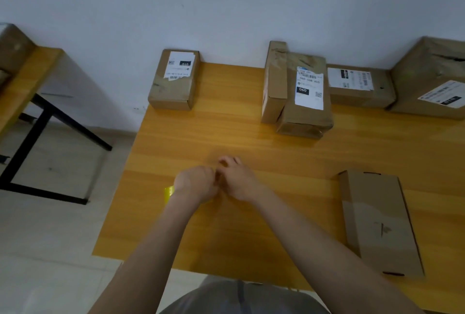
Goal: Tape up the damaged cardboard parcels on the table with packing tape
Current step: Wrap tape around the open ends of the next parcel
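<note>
My left hand (196, 182) grips a roll of yellowish packing tape (169, 192); only the roll's edge shows beside my wrist. My right hand (236, 180) is right against the left, fingers curled at the roll as if pinching the tape end, which I cannot see. Both hands hover over the middle of the orange wooden table (226, 132). A flat brown parcel (377, 220) lies at my right. Along the far edge sit a small labelled parcel (173, 79), a crumpled labelled parcel (305, 97) with a narrow box (274, 82) leaning on it, and another labelled parcel (359, 85).
A large brown box (432, 77) stands at the far right corner. A second table (27, 79) with black legs stands to the left across a gap of tiled floor, carrying another box (12, 44). A white wall runs behind the tables.
</note>
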`<state>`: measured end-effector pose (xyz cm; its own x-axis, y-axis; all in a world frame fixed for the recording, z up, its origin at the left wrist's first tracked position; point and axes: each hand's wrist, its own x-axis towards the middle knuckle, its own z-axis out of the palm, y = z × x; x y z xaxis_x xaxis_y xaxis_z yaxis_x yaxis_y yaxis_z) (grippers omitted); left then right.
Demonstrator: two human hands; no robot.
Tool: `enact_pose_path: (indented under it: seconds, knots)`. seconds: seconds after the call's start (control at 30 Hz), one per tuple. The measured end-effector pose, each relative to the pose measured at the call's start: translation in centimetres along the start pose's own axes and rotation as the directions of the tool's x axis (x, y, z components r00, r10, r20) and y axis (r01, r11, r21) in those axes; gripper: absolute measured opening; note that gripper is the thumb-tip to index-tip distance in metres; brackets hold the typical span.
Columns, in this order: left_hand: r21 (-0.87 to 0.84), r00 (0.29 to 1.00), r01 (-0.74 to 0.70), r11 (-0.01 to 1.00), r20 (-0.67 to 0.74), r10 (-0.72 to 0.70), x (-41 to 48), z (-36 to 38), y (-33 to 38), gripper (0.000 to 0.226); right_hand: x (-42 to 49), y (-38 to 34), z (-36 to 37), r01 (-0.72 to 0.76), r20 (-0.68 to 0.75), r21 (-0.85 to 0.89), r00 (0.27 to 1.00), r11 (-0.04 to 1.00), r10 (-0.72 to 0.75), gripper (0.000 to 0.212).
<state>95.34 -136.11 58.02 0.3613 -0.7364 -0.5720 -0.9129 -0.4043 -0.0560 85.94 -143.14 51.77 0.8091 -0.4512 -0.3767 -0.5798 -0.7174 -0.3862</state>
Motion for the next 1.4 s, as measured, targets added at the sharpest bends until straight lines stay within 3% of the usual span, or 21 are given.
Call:
enact_pose_path:
  seconds: [0.23,0.37,0.57,0.7,0.8,1.0,1.17,1.3,1.4]
  knots:
    - [-0.074,0.997,0.072,0.995,0.005,-0.072,-0.7,0.6,-0.2,0.062,-0.2,0.2,-1.3,0.090,0.019,-0.046,0.996,0.995,-0.089,0.022]
    - [-0.069,0.999,-0.021,0.997,0.025,0.022,-1.0,0.3,0.1,0.051,-1.4,0.9,-2.4,0.094,0.062,-0.069,0.994,0.993,-0.090,0.020]
    - [-0.053,0.991,-0.124,0.991,-0.061,0.121,-1.3,-1.9,1.7,0.049,-4.0,1.6,-4.4,0.111,0.056,-0.165,0.993,0.980,-0.104,0.018]
    - [-0.104,0.979,-0.167,0.981,-0.136,0.152,-1.8,-4.4,2.8,0.048,-6.0,3.0,-7.7,0.039,0.012,-0.025,0.999,0.999,-0.039,0.020]
    - [-0.106,0.956,-0.222,0.969,-0.220,0.194,-2.3,-6.2,4.4,0.048,-8.1,4.4,-10.6,-0.018,0.056,0.108,0.998,0.994,0.012,0.019]
    - [-0.112,0.922,-0.288,0.951,-0.300,0.244,-3.8,-7.1,8.3,0.048,-12.7,7.0,-12.6,-0.108,0.027,0.212,0.994,0.971,0.104,0.024]
    - [-0.082,0.918,-0.304,0.949,-0.289,0.269,-5.4,-6.3,11.2,0.045,-16.1,8.9,-11.8,-0.186,-0.005,0.302,0.981,0.935,0.196,0.055]
    - [-0.146,0.922,-0.322,0.935,-0.272,0.275,-6.2,-5.6,13.3,0.044,-19.0,10.9,-11.3,-0.258,0.053,0.562,0.959,0.786,0.277,0.026]
    - [-0.322,0.934,-0.337,0.885,-0.234,0.271,-6.8,-4.6,14.4,0.035,-21.0,12.6,-10.1,-0.224,0.012,0.717,0.951,0.660,0.310,0.014]
